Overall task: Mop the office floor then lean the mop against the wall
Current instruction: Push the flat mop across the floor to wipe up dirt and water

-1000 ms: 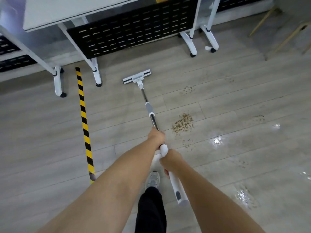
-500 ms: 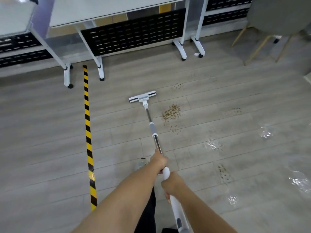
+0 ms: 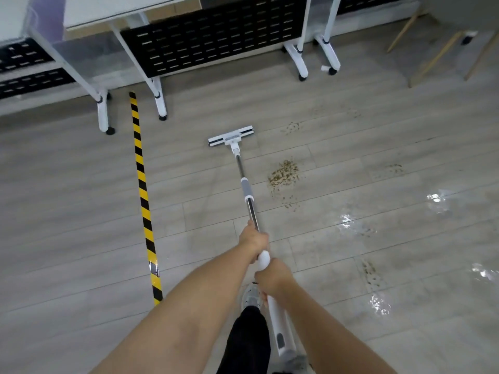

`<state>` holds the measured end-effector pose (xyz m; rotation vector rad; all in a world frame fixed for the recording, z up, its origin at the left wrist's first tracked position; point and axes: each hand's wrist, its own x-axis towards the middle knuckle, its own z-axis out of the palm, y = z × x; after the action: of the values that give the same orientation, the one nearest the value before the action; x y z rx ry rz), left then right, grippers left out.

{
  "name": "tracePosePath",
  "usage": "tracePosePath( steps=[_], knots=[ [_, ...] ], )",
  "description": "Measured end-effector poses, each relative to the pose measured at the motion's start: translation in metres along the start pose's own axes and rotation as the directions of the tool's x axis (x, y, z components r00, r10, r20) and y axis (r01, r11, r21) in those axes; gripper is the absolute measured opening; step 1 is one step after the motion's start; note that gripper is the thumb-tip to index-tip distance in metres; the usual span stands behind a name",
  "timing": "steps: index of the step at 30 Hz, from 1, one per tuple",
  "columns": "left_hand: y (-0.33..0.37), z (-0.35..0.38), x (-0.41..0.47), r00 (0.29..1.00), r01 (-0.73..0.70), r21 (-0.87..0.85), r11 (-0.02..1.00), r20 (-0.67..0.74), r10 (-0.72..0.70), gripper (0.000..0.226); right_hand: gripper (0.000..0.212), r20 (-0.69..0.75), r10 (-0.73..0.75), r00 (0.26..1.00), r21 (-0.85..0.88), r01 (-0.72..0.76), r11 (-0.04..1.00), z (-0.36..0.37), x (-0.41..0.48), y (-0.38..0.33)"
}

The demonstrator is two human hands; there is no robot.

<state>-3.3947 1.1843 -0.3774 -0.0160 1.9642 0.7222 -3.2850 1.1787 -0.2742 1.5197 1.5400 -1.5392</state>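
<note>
Mopping looks partway through; left hand (image 3: 253,238) and right hand (image 3: 274,276) both clamp the flat mop (image 3: 247,188) pole, head resting on the floor (image 3: 81,211) at twelve o'clock; brown debris (image 3: 283,174) at one o'clock and wet patches (image 3: 348,222) at three remain; wall-leaning not yet done.

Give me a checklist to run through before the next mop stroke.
1. Grip: left hand and right hand both curled round the mop handle: ok.
2. Mop head flat on the floor: ok.
3. Brown debris lies right of the mop head, unswept: not ok.
4. Wet patches glisten to the right, a possible slip risk: not ok.
5. Desk legs stand apart from the mop head: ok.
6. Place to lean it afterwards: cannot tell.
</note>
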Motion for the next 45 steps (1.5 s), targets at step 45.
tracePosePath(
  steps=[45],
  knots=[
    [-0.102, 0.105, -0.128, 1.000, -0.011, 0.148, 0.989, 0.024, 0.008, 0.038, 0.019, 0.022, 0.017, 1.000, -0.058, -0.016, 0.998, -0.002, -0.088, 0.174]
  ],
)
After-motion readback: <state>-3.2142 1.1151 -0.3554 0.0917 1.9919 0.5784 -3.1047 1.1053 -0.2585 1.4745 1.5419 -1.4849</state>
